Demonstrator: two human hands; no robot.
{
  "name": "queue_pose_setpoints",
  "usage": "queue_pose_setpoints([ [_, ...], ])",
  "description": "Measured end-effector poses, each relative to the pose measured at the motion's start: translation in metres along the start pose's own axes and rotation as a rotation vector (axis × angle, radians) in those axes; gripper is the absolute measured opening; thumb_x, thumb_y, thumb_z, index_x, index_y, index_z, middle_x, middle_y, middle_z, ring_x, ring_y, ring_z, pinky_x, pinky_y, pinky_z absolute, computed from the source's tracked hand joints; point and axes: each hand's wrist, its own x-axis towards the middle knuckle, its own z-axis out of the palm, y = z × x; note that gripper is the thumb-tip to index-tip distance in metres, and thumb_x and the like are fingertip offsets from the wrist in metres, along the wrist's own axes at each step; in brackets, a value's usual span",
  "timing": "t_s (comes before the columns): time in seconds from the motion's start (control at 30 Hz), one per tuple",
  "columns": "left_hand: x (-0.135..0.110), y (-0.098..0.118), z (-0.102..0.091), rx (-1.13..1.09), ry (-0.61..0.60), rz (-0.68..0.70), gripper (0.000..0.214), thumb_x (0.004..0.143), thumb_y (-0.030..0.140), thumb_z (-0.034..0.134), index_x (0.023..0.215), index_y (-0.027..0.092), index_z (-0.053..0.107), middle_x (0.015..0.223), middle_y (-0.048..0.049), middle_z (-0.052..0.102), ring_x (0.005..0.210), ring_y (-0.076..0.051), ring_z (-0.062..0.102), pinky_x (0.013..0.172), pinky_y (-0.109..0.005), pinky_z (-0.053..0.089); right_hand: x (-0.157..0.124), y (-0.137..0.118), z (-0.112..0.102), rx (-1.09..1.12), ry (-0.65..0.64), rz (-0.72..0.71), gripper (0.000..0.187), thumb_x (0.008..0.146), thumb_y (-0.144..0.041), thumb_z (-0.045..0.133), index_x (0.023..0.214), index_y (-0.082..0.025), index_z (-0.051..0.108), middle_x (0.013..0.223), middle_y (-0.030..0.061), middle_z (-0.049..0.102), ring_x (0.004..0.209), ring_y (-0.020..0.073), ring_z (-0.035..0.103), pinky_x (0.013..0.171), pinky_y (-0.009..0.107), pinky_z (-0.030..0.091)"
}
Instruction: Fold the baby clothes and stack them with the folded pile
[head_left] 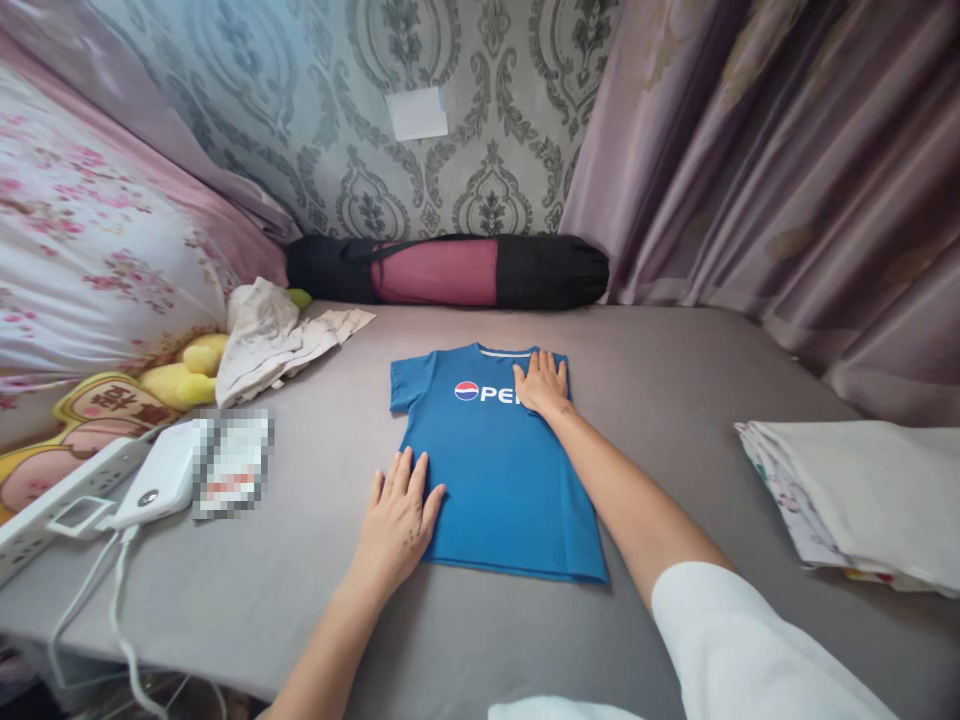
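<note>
A blue T-shirt (495,480) with a round logo and white letters lies spread flat on the grey surface, its neckline toward the back. Its left sleeve points out to the side, while the right sleeve is mostly behind my hand and cannot be made out fully. My left hand (400,512) rests flat at the shirt's lower left edge, fingers apart. Near the right shoulder, my right hand (541,382) presses flat on the cloth with fingers spread, covering part of the lettering.
Along the wall lies a black and pink roll bag (435,275). Folded cloths (877,490) sit at the right. On the left are a crumpled pale cloth (262,340), yellow plush toys (180,380), a white power bank (169,470), a power strip (67,505) and cables (120,610).
</note>
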Motion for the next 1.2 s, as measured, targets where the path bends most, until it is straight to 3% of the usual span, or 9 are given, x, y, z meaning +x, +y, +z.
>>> queue_pose_setpoints([
  [0.23, -0.001, 0.006, -0.007, 0.025, 0.075, -0.005, 0.054, 0.099, 0.043, 0.031, 0.14, 0.012, 0.049, 0.149, -0.0163, 0.044, 0.14, -0.03, 0.039, 0.112, -0.049, 0.035, -0.002, 0.001, 0.002, 0.021, 0.015, 0.002, 0.065, 0.1, -0.042, 0.018, 0.15, -0.002, 0.03, 0.158, 0.015, 0.026, 0.146, 0.0258, 0.019, 0.119, 0.045, 0.009],
  [0.43, -0.003, 0.008, -0.01, -0.036, 0.095, -0.02, 0.052, 0.1, 0.042, 0.03, 0.138, 0.014, 0.051, 0.147, -0.0143, 0.047, 0.138, -0.028, 0.041, 0.113, -0.048, 0.035, -0.007, 0.008, -0.015, 0.101, -0.111, -0.029, 0.063, 0.101, -0.039, 0.013, 0.151, -0.003, 0.028, 0.159, 0.0144, 0.022, 0.148, 0.0253, 0.015, 0.119, 0.047, 0.008],
  [0.57, -0.003, 0.01, -0.011, -0.079, 0.09, -0.048, 0.051, 0.099, 0.041, 0.03, 0.137, 0.014, 0.052, 0.147, -0.0147, 0.047, 0.138, -0.029, 0.041, 0.113, -0.049, 0.034, -0.02, 0.01, -0.014, 0.041, -0.1, -0.029, 0.064, 0.101, -0.038, 0.016, 0.151, -0.001, 0.025, 0.16, 0.0157, 0.017, 0.148, 0.0263, 0.01, 0.12, 0.046, 0.007],
  [0.83, -0.003, 0.011, -0.019, -0.147, 0.062, -0.063, 0.049, 0.099, 0.04, 0.031, 0.135, 0.014, 0.053, 0.147, -0.0143, 0.047, 0.138, -0.028, 0.041, 0.114, -0.048, 0.033, -0.027, 0.009, 0.004, 0.019, -0.015, -0.033, 0.065, 0.1, -0.04, 0.019, 0.149, 0.001, 0.03, 0.158, 0.0182, 0.023, 0.147, 0.0288, 0.017, 0.118, 0.048, 0.011],
  [1.03, -0.004, 0.011, -0.021, -0.157, 0.074, -0.054, 0.047, 0.1, 0.038, 0.032, 0.133, 0.014, 0.054, 0.145, -0.0135, 0.049, 0.137, -0.027, 0.043, 0.114, -0.046, 0.034, -0.031, 0.016, -0.002, 0.084, -0.033, -0.077, 0.063, 0.1, -0.039, 0.016, 0.15, -0.002, 0.029, 0.159, 0.017, 0.023, 0.147, 0.0267, 0.017, 0.119, 0.046, 0.014],
  [1.2, -0.004, 0.01, -0.018, -0.156, 0.093, -0.042, 0.047, 0.1, 0.038, 0.032, 0.132, 0.013, 0.055, 0.145, -0.0144, 0.05, 0.137, -0.028, 0.043, 0.113, -0.047, 0.034, -0.055, 0.019, -0.007, 0.04, -0.047, -0.096, 0.065, 0.1, -0.042, 0.017, 0.151, -0.004, 0.026, 0.16, 0.0164, 0.018, 0.148, 0.0272, 0.014, 0.118, 0.05, 0.015],
])
